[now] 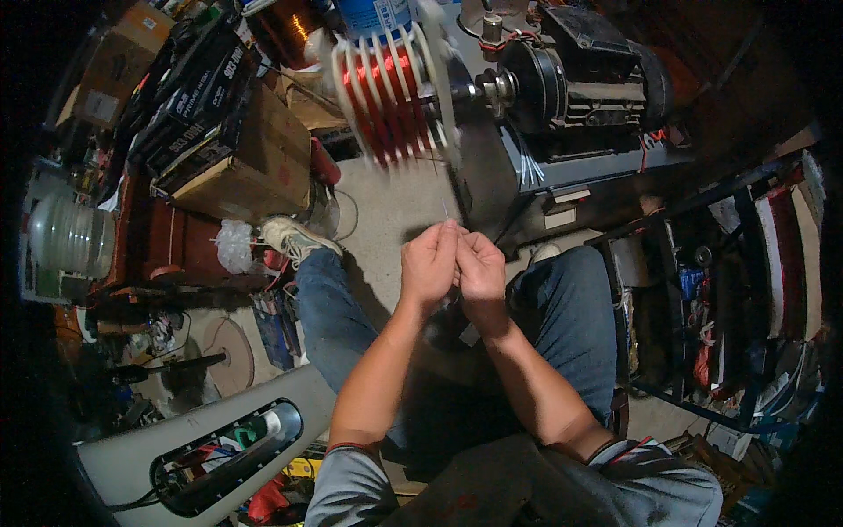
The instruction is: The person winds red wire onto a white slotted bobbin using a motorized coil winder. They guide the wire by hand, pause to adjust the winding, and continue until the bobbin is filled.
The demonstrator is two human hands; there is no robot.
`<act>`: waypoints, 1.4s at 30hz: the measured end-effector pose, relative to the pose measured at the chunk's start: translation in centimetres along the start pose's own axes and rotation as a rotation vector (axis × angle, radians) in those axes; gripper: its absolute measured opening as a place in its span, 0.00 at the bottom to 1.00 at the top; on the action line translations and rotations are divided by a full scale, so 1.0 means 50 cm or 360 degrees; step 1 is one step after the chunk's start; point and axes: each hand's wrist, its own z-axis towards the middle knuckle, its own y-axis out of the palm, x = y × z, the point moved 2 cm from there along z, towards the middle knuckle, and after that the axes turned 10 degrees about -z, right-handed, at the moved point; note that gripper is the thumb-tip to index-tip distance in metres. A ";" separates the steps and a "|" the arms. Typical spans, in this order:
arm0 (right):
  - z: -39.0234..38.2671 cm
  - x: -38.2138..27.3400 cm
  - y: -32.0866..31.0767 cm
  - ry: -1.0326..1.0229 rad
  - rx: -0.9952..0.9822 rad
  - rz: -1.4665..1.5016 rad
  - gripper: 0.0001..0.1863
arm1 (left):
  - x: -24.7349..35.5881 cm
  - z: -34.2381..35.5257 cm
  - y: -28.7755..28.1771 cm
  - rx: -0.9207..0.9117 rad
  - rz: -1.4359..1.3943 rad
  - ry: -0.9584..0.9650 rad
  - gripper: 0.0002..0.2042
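Note:
My left hand and my right hand are pressed together in front of my knees. Both are closed, with thumbs and fingertips pinched at the top. A thin wire sticks up from the pinch; how much of it lies inside my fingers is hidden. Beyond my hands, a white multi-slot winding former carries several bands of red copper wire. Its edges look smeared. A metal shaft joins it to a dark electric motor on the right.
The motor rests on a grey machine bench. Cardboard boxes are stacked at the left, with a copper wire spool behind. Metal shelving holds clutter on the right. A pale grey panel with a slot lies lower left.

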 end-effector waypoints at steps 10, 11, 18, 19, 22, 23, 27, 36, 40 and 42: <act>-0.002 -0.014 0.012 0.0044 0.0025 -0.0003 0.13 | -0.014 0.002 -0.006 0.0000 0.0000 -0.0004 0.17; 0.002 -0.005 0.008 0.0047 0.0030 -0.0039 0.13 | -0.011 0.002 -0.007 -0.0023 0.0024 -0.0034 0.17; 0.001 -0.008 0.005 0.0020 0.0028 -0.0122 0.13 | -0.008 0.002 -0.002 0.0011 -0.0025 0.0032 0.16; 0.001 -0.007 0.005 0.0021 0.0034 -0.0110 0.13 | -0.005 0.002 -0.001 0.0008 -0.0024 0.0033 0.17; 0.001 -0.004 0.007 0.0034 0.0046 -0.0041 0.13 | -0.004 0.002 -0.001 0.0007 -0.0001 0.0069 0.17; 0.000 -0.005 0.009 0.0045 0.0045 0.0005 0.13 | -0.009 0.003 -0.003 0.0012 0.0020 0.0103 0.17; 0.002 -0.009 0.007 -0.0022 0.0018 -0.0084 0.13 | -0.002 0.000 -0.002 -0.0032 -0.0022 -0.0077 0.17; 0.003 -0.009 0.008 0.0038 0.0023 -0.0054 0.14 | 0.004 0.002 -0.001 0.0009 -0.0005 -0.0035 0.17; 0.002 -0.002 0.007 0.0044 0.0034 -0.0061 0.14 | -0.011 0.003 -0.005 0.0017 0.0031 0.0049 0.17; 0.001 -0.009 0.009 0.0027 0.0031 -0.0024 0.13 | -0.007 0.004 -0.003 0.0007 0.0037 0.0028 0.16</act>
